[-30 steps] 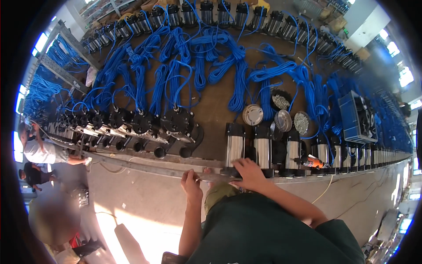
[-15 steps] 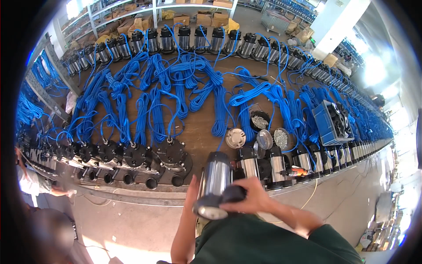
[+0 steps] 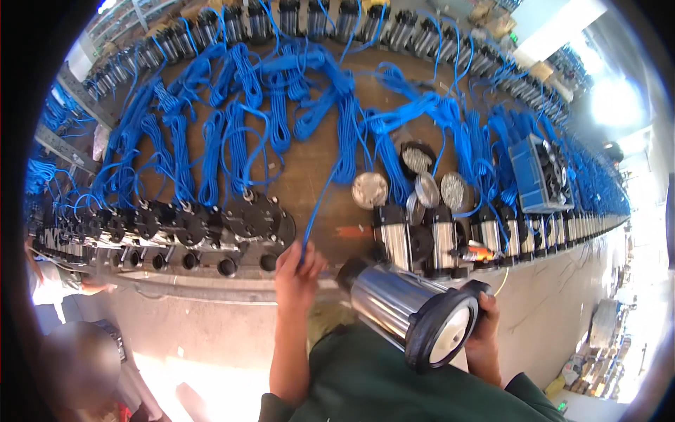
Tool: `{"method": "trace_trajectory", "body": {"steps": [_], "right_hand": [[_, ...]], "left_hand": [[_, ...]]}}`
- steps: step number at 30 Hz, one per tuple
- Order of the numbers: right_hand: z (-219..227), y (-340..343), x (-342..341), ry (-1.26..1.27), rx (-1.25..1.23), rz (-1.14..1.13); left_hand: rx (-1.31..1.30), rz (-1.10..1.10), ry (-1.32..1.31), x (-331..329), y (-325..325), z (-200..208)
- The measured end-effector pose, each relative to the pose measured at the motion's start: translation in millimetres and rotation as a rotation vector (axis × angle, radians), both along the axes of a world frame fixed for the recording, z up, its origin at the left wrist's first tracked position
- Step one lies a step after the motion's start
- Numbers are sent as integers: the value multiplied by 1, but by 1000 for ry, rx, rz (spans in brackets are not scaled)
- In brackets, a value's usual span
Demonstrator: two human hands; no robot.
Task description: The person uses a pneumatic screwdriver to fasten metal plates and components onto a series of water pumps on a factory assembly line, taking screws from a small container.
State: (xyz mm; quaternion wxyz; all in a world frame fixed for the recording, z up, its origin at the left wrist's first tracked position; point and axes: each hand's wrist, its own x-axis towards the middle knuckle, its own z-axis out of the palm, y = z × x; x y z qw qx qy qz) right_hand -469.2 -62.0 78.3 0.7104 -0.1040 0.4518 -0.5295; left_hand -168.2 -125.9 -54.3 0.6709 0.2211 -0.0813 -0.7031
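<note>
A submersible pump (image 3: 390,299) with a shiny steel cylinder and black ends is held tilted nearly on its side in front of my body. Its wide black base ring and pale round end face right and towards me. My right hand (image 3: 485,330) is closed around the black outlet piece beside that ring. To the left of the pump, my left hand (image 3: 299,274) is closed on a blue cable (image 3: 320,207), which runs up to a coiled bundle (image 3: 346,133) on the table. Some of the right fingers are hidden behind the black outlet.
Similar pumps (image 3: 256,218) line the table's near edge on both sides and its far edge. Blue cable coils cover much of the brown tabletop (image 3: 309,172). Round dishes (image 3: 369,190) of small metal parts, an orange tool (image 3: 478,252) and a blue crate (image 3: 529,176) lie right. A person's arm (image 3: 95,287) shows far left.
The pump has swung from near upright to nearly sideways and moved right. My left hand has left its side and taken hold of the blue cable. The whole view has shifted.
</note>
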Motion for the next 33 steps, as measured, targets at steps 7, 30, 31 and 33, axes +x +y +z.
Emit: {"method": "trace_trajectory", "body": {"steps": [7, 30, 31, 33], "right_hand": [[-46, -12, 19, 114, 293, 70], [-98, -33, 5, 410, 159, 343], [-97, -34, -4, 472, 122, 396], [-101, -32, -26, 583, 51, 436]], "left_hand": [[319, -199, -765, -9, 54, -88], [80, -456, -1452, -79, -74, -86], [78, -543, -1603, -90, -87, -86], [16, -610, -1816, -118, -100, -61]]}}
